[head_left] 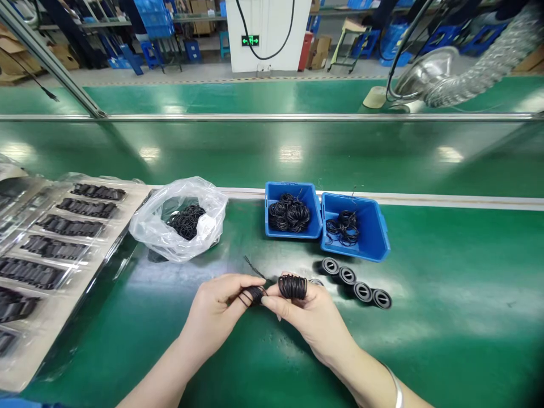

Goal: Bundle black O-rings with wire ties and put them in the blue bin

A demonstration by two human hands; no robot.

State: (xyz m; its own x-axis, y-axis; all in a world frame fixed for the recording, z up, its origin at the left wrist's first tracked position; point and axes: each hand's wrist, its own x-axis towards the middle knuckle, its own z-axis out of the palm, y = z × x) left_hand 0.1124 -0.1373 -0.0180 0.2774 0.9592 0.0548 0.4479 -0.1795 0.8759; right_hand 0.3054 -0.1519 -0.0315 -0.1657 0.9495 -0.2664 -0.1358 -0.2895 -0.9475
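My left hand (223, 300) pinches a small bunch of thin black rubber rings (256, 294) between thumb and fingers. A thick stack of similar black rings (293, 287) is looped round a finger of my right hand (312, 314). The right thumb and fingertips meet the left hand's bunch, so both hands touch it. A short twisted black strand (254, 267) sticks out beyond the left fingertips. Right of my hands stand several round black slotted parts (362, 292); another is partly hidden behind my right hand.
Two blue bins (385, 232) with black loops inside stand beyond my hands. To their left is an open clear plastic bag (144, 221) of black rings. Trays of black parts (70, 226) line the left side. A metal rail (272, 118) crosses the far bench.
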